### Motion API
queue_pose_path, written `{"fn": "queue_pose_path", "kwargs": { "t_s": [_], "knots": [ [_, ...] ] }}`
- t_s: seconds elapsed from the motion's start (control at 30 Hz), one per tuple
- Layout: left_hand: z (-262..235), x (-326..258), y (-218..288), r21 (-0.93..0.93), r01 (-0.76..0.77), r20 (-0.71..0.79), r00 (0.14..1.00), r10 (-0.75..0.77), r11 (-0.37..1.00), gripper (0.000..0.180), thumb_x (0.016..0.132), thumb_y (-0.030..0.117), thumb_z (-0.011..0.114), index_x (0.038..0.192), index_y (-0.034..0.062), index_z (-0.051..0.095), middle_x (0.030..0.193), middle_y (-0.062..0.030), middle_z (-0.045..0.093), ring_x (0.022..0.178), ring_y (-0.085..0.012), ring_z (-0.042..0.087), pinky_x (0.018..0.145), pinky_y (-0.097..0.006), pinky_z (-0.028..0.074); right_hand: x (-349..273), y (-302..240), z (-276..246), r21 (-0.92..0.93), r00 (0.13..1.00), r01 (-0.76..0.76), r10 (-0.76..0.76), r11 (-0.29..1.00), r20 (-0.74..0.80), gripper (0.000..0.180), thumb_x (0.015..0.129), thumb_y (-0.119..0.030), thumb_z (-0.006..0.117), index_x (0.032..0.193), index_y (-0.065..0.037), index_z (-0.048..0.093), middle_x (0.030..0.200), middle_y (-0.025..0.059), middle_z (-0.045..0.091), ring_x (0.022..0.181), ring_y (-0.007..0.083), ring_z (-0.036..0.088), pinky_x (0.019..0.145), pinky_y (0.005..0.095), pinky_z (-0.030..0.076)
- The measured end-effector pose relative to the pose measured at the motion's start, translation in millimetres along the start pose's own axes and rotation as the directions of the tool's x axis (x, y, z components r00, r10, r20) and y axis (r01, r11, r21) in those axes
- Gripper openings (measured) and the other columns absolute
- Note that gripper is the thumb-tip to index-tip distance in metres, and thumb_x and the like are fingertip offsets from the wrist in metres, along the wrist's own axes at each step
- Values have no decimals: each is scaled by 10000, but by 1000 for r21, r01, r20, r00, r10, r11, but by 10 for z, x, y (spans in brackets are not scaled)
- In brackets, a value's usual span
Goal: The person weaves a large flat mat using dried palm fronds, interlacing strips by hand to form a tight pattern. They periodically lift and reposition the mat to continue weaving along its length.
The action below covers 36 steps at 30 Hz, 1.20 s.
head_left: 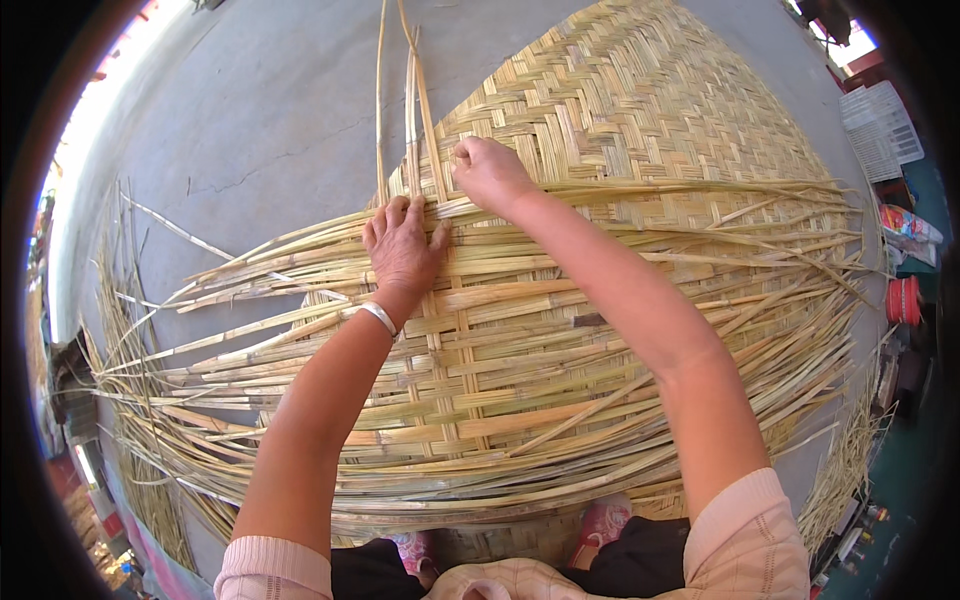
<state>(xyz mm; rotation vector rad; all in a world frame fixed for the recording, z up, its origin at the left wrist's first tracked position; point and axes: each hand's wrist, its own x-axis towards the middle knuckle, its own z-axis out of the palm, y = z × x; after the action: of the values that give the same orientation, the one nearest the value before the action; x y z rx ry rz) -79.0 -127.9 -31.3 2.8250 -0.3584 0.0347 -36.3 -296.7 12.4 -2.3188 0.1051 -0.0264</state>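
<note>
Grey concrete floor (280, 90), cracked in one place; clutter along the right rim, including a red spool (903, 300). On the floor, directly before the person and reaching to the top of the view, lies a woven mat (650, 90) of split-cane strips.

Progress, judged by eye: the far section is finished-looking, a tight herringbone with few gaps. Nearer the person, loose crosswise strips (560, 465) lie over the weave, ends fanning past both sides; these look not yet worked in. Left margin unfinished too: several lengthwise strips (381, 100) project beyond it onto bare concrete. How many remain cannot be counted.

Left hand (405, 250): palm down, fingers loosely spread, resting on the crosswise strips near that margin; no grip evident. Silver bracelet (378, 318) at the wrist. Right hand (490, 175): curled into a fist just beside the lengthwise strips, above the weave; whether a strip is pinched inside, cannot tell.
</note>
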Motion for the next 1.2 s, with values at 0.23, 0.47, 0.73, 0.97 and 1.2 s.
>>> {"fn": "queue_pose_path", "kwargs": {
  "t_s": [0.23, 0.47, 0.73, 0.97, 1.2],
  "knots": [
    [-302, 61, -26, 216, -200, 210, 966, 154, 956, 596, 961, 510, 489, 1405, 115, 445, 1386, -94, 470, 1329, -278, 406, 1092, -479, 318, -1871, 207, -944, -67, 961, 154, -133, 986, 243, 225, 900, -162, 624, 1062, -5, 622, 965, 153, 624, 875, 284, 624, 798, 376, 504],
    [-697, -701, -338, 122, -557, 104, 831, 547, 822, 524, 967, 413, 538, 1388, 106, 488, 1421, -113, 498, 1277, -309, 482, 1087, -454, 333, -3787, 454, -1285, 197, 885, -402, 324, 894, 334, 255, 938, -164, 611, 1123, 12, 614, 1009, 133, 663, 919, 245, 649, 816, 351, 525],
    [-1065, -2608, -110, -326, -657, 263, 628, 733, 680, 207, 804, 187, 732, 962, 86, 646, 915, -54, 646, 872, -245, 606, 774, -373, 464, -4729, 440, -975, 521, 598, -798, 517, 304, 613, 289, 989, -202, 579, 1189, 6, 566, 1028, 104, 652, 860, 163, 667, 771, 296, 551],
    [-934, -3115, 90, -226, -730, 275, 587, 761, 645, 176, 794, 215, 706, 919, 116, 630, 842, -27, 569, 847, -235, 552, 759, -374, 426, -5210, 505, -773, 578, 453, -815, 592, -29, 667, 301, 984, -220, 596, 1177, 7, 560, 1002, 117, 673, 871, 188, 692, 748, 318, 580],
    [-857, -3203, 136, -295, -641, 324, 630, 706, 708, 138, 794, 154, 688, 892, 97, 610, 824, -61, 570, 818, -264, 573, 722, -390, 456, -5302, 627, -712, 749, 460, -646, 706, -150, 538, 266, 973, -233, 610, 1124, -20, 555, 935, 114, 672, 812, 210, 695, 667, 336, 579]
  ]
}}
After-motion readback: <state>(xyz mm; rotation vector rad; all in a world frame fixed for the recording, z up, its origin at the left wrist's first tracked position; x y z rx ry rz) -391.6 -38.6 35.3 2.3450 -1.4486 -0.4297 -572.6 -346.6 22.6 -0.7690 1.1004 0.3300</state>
